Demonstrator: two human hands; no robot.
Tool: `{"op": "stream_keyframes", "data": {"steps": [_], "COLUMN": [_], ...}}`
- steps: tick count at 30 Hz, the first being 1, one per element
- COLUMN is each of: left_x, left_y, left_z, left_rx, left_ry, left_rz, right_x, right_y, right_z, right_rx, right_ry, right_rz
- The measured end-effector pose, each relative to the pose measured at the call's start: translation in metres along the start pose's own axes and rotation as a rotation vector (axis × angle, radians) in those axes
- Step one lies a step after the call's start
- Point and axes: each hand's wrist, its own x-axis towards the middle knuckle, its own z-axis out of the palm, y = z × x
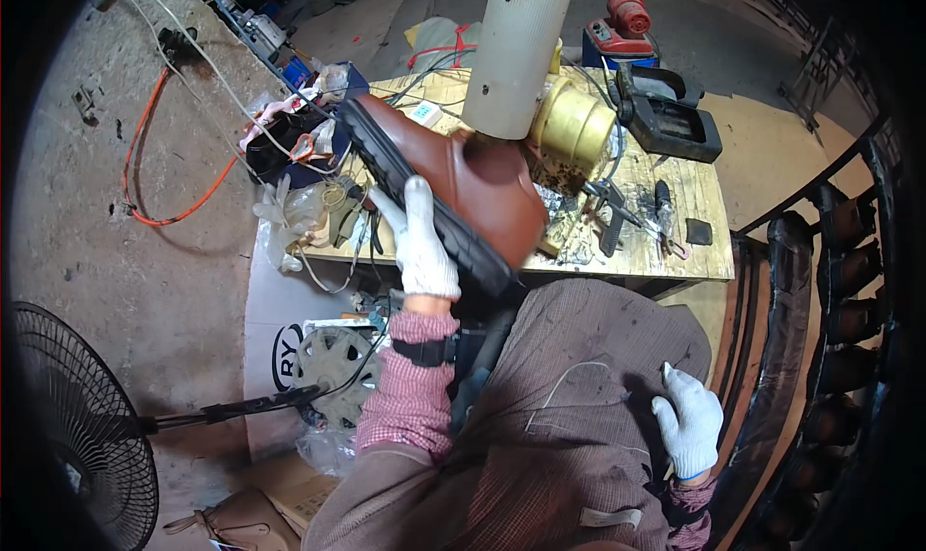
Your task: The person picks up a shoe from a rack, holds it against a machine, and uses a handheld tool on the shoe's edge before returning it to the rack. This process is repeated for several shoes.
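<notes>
My left hand (424, 247), in a white knit glove, grips a brown leather boot (492, 189) by its thick black sole. The boot is tilted, its toe end toward the upper left, and its top opening lies by the lower end of a pale ribbed tube (516, 54). A yellow cylinder (574, 122) stands just right of the boot. Away from the boot, my right hand (692, 424), gloved in white too, hovers over or rests on the brown apron (588, 358) at my right thigh. Its fingers are apart with nothing in them.
On the wooden workbench (714, 247) lie a glue gun (611, 218), pliers (661, 233) and a black tool case (670, 117). Plastic bags and cables crowd its left end. A fan (82, 435) stands at left. A dark metal rack (854, 300) holds several shoes at right.
</notes>
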Motion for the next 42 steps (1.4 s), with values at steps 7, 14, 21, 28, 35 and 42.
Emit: {"op": "stream_keyframes", "data": {"steps": [7, 14, 21, 28, 35, 42], "left_x": [0.023, 0.018, -0.045, -0.041, -0.001, -0.098], "left_y": [0.040, 0.040, 0.025, 0.030, -0.002, -0.024], "left_z": [0.052, 0.048, 0.010, -0.015, -0.052, -0.055], "left_rx": [-0.096, -0.135, -0.127, -0.152, -0.427, -0.307], "left_ry": [0.038, 0.058, 0.009, -0.001, -0.125, -0.351], "left_rz": [0.095, 0.012, -0.026, -0.004, -0.187, -0.416], "right_x": [0.026, 0.090, 0.204, 0.146, 0.067, 0.085], "right_y": [-0.003, -0.026, -0.128, -0.095, -0.019, -0.049], "right_z": [-0.008, -0.010, 0.018, 0.054, 0.030, -0.006], "right_rx": [-0.004, 0.028, 0.162, -0.248, 0.025, 0.356], "right_ry": [-0.004, 0.009, 0.431, -0.354, -0.599, -0.158], "right_rz": [-0.108, -0.365, -0.923, -0.792, -0.360, -0.399]}}
